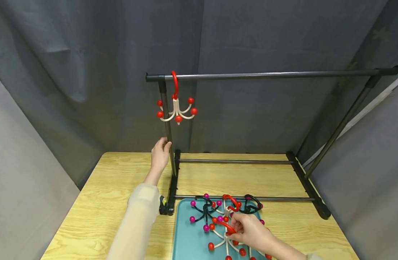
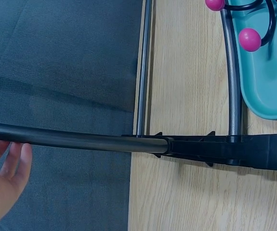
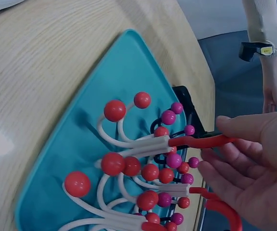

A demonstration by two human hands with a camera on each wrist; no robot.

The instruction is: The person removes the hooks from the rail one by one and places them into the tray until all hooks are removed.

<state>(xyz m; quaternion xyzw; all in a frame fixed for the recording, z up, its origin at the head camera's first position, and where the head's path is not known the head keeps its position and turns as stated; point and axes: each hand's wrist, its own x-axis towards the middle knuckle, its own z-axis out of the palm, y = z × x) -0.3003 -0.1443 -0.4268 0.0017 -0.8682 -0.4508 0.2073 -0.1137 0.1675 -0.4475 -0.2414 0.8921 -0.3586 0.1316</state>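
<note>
My left hand [image 1: 160, 155] holds the left post [image 2: 80, 139] of a dark metal rack, thumb and fingers on either side of it. Above that hand, a white octopus-style hanger [image 1: 176, 106] with red ball tips hangs by its red hook from the top rail [image 1: 267, 75], near its left end. Over the teal tray [image 1: 187, 242], my right hand [image 1: 252, 231] pinches the red hook [image 3: 201, 141] of another white hanger [image 3: 148, 144] between thumb and fingers. Its prongs lie low among other hangers, so I cannot tell whether it touches them.
More white hangers with red balls [image 3: 116, 221] lie in the tray beside black hangers [image 1: 206, 211] with pink balls. The rack's lower front bar [image 1: 283, 199] crosses just behind the tray. Black feet [image 1: 309, 187] stand on the wooden table [image 1: 98, 202]. Grey curtains [image 1: 88, 72] surround it.
</note>
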